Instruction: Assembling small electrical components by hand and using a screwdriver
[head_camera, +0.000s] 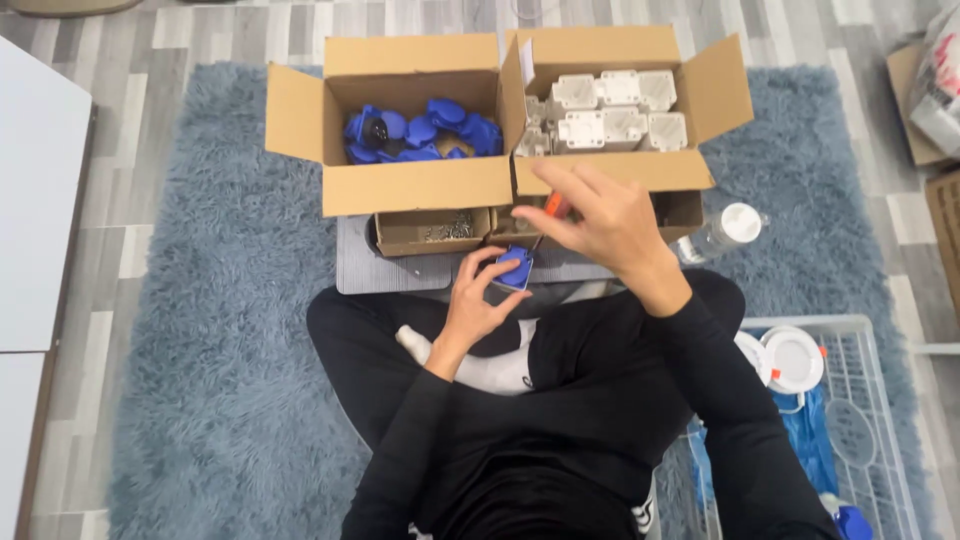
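Screwdriver on blue part, over lap at front edge of grey mat.
Left hand (478, 300) closed around small blue plastic part (515, 268); right hand (600, 225) gripping orange-handled screwdriver (553, 208), tip down onto part.

The right hand (600, 225) covers most of the orange-handled tool (555, 206), so only a short bit of handle and a thin shaft show; its tip is too small to tell. The left hand (480, 295) wraps the small blue part (515, 268), hiding its underside. The small open box (435, 232) at the grey mat's (352, 265) far edge holds tiny metal pieces, too small to tell. The white basket (870, 400) is cut off by the bottom edge. A cardboard box (915, 100) is cut off at the right edge.
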